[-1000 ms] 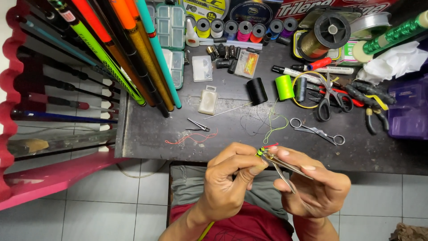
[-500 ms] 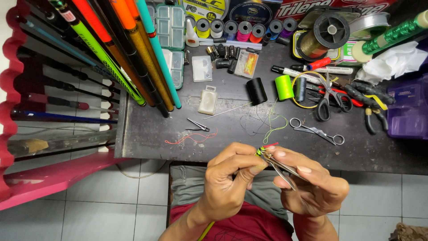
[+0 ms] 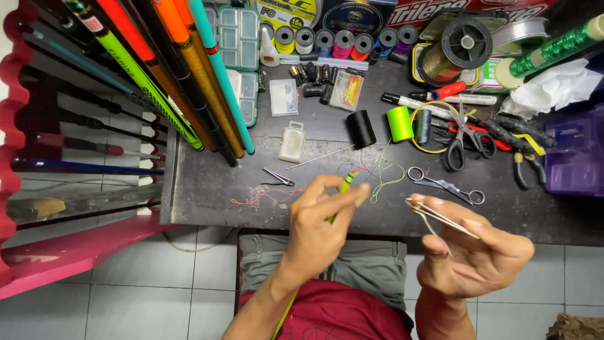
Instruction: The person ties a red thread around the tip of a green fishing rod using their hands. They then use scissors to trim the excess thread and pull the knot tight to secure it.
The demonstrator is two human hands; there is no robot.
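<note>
My left hand (image 3: pixel 322 226) pinches a thin yellow-green rod (image 3: pixel 345 183) near its tip, over the front edge of the dark workbench (image 3: pixel 207 182). The rod runs down past my wrist toward my lap. My right hand (image 3: pixel 472 252) holds slim metal tweezers (image 3: pixel 440 217), their points aimed left toward the rod tip, a short gap away. Loose green and red thread (image 3: pixel 387 173) lies on the bench just beyond both hands.
Small scissors (image 3: pixel 447 184) lie right of the thread, with a black spool (image 3: pixel 361 128) and a green spool (image 3: pixel 399 123) behind. Several bright fishing rods (image 3: pixel 189 82) lean at the left. Pliers (image 3: pixel 522 148), a purple box (image 3: pixel 576 154) and clear tackle boxes (image 3: pixel 239 38) crowd the back.
My hands have drawn apart: the left one lifted the green rod up and left, the right one moved right with the tweezers. Earlier they met at the rod tip.
</note>
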